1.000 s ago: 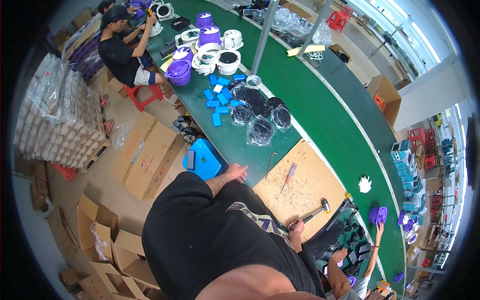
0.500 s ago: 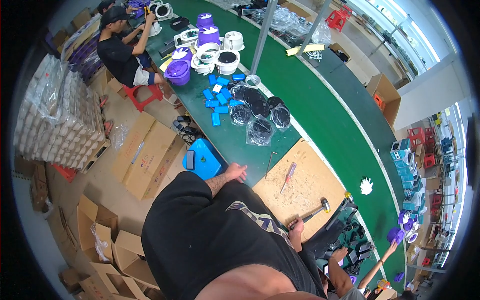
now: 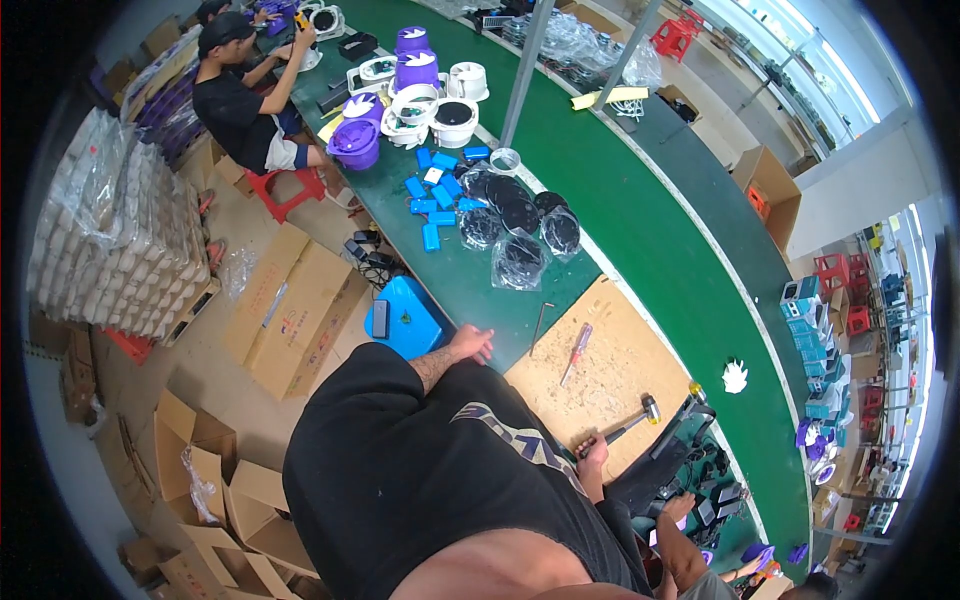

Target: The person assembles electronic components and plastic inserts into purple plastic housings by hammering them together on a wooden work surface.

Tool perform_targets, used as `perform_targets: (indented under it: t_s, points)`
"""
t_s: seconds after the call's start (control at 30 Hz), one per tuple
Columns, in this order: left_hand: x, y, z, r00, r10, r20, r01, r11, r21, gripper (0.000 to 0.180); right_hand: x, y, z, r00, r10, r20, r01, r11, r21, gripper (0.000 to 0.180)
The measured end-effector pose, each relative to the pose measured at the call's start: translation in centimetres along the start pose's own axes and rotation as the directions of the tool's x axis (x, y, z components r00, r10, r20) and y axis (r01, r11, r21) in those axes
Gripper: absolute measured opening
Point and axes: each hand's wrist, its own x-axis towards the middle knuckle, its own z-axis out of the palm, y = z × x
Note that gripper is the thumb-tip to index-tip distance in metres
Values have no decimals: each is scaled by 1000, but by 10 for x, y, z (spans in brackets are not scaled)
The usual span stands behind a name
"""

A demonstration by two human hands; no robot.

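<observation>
My right hand [image 3: 592,452] is closed round the black grip of a hammer [image 3: 627,425]. The hammer lies across the near right part of a worn wooden board [image 3: 610,325], its round metal and yellow head pointing away from me. At the bench's near edge, my left hand [image 3: 470,343] rests with fingers stretched out and nothing in them. A screwdriver [image 3: 577,353] with a clear reddish handle lies on the board. Beside it, a bent hex key [image 3: 540,327] lies at the board's left edge.
Blue battery packs [image 3: 441,197] and plastic-wrapped black discs [image 3: 518,262] lie further up the bench, with purple and white housings [image 3: 417,72] beyond. A green conveyor belt [image 3: 650,190] runs alongside. A co-worker [image 3: 232,95] sits far left; another's arm [image 3: 682,545] is close on my right.
The co-worker's arm at my right has drawn back toward the bench with a purple part. My hands and the hammer stay where they were.
</observation>
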Motion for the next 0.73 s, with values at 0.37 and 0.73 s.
perform_targets:
  t_s: [0.37,0.73]
  points:
    - [-4,8,4,1000,-21,12,21,1000,-1,45,6,3,-5,1000,-23,10,23,1000,14,23]
    - [3,1,2,1000,2,14,-2,1000,-27,44,12,4,-8,1000,-8,26,8,1000,19,23]
